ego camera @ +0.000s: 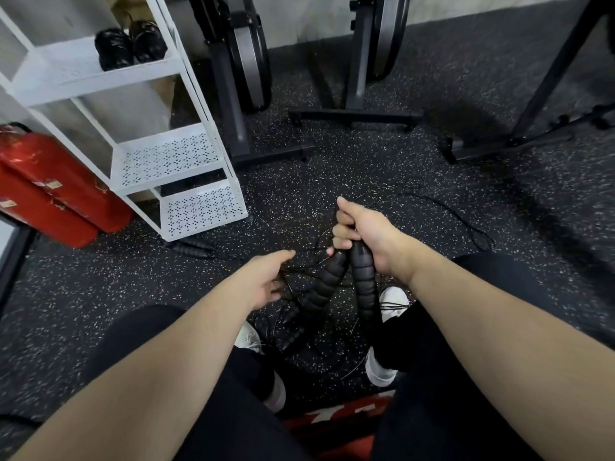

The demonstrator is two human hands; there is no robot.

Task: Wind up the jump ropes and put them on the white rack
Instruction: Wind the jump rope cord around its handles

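My right hand [369,236] grips the upper ends of two black ribbed jump rope handles [361,281], which hang down together. My left hand [266,277] reaches in from the left, and its fingers pinch the thin black cord [301,271] beside the handles. More thin cord [466,224] trails loosely over the floor to the right. Another jump rope with black handles [191,249] lies on the floor by the foot of the white rack [199,207]. Two wound black ropes [129,48] sit on the rack's upper shelf.
Red fire extinguishers [50,191] lie at the left beside the rack. Dark exercise machines [246,78] with floor bases [352,116] stand behind. A black frame [532,104] stands at the right. My white shoes [392,301] are on the speckled rubber floor.
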